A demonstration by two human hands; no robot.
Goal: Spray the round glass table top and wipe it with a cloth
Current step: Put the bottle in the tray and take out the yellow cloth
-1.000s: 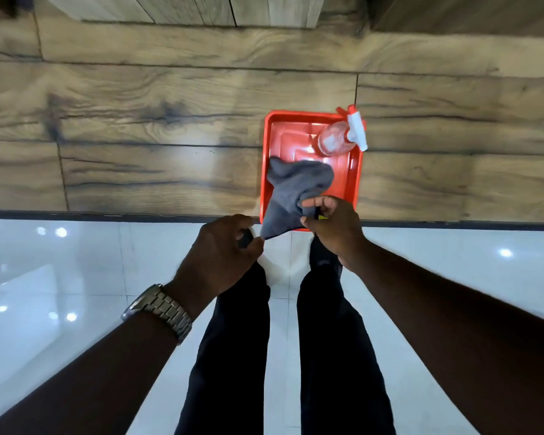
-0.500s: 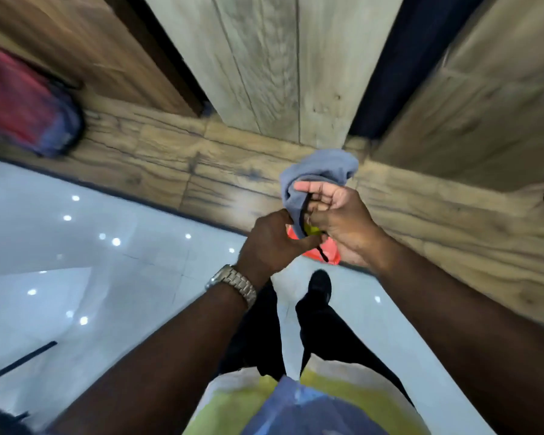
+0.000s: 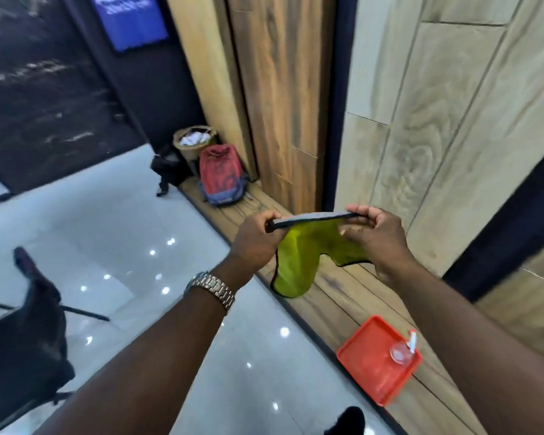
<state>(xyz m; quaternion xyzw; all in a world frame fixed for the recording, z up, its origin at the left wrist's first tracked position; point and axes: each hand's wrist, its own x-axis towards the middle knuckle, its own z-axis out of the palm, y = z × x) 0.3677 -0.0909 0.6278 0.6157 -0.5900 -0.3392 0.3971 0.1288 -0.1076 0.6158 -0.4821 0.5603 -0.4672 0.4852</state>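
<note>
A cloth (image 3: 299,259), grey on one face and yellow-green on the other, hangs stretched between both hands at chest height. My left hand (image 3: 255,240) pinches its left corner and my right hand (image 3: 374,237) pinches its right corner. Down at the lower right, a clear spray bottle (image 3: 402,351) with a white nozzle lies in a red tray (image 3: 368,365) on the wooden ledge. No round glass table top appears in this view.
A wooden ledge (image 3: 336,296) runs along a wood-panelled wall (image 3: 453,120). A red backpack (image 3: 222,178), a woven basket (image 3: 195,141) and a black bag (image 3: 167,167) sit at its far end. A dark chair (image 3: 29,324) stands at left on the glossy tiled floor (image 3: 123,240).
I have lifted the cloth out of the red tray and spread it between both hands, so its yellow-green side shows. The view has swung up and left; the tray now lies lower right.
</note>
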